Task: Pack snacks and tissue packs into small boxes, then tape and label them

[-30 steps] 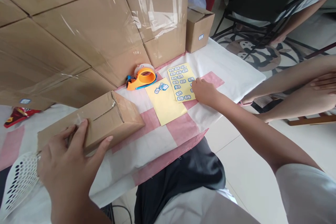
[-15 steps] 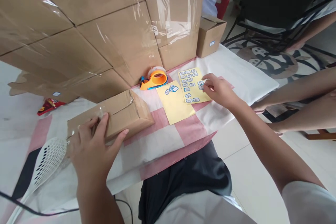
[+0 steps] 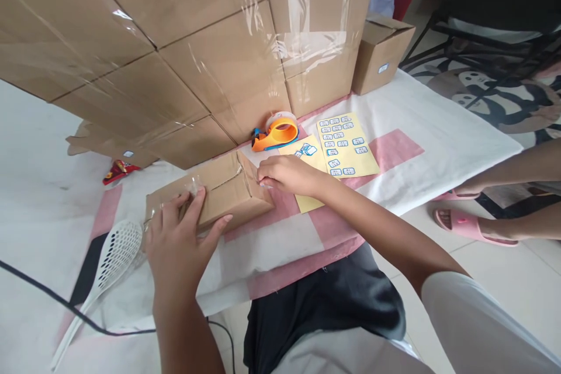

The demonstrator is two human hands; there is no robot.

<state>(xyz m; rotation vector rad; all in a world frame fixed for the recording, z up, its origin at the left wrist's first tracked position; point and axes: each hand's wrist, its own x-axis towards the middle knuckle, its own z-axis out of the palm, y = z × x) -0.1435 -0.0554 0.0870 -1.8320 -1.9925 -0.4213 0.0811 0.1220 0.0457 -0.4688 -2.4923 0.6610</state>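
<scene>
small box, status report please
Left hand flat on small box. Right hand fingertips at its end. Tape dispenser and sticker sheet beyond, not touching.

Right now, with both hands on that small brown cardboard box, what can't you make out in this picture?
Head view only:
- Whether the right hand pinches anything at the small brown cardboard box: its own fingers hide it.
- Print on the yellow sticker sheet: too small.
- The second yellow sheet: mostly under the right forearm.
- The stack of large taped cartons: cut off by the top edge.
</scene>
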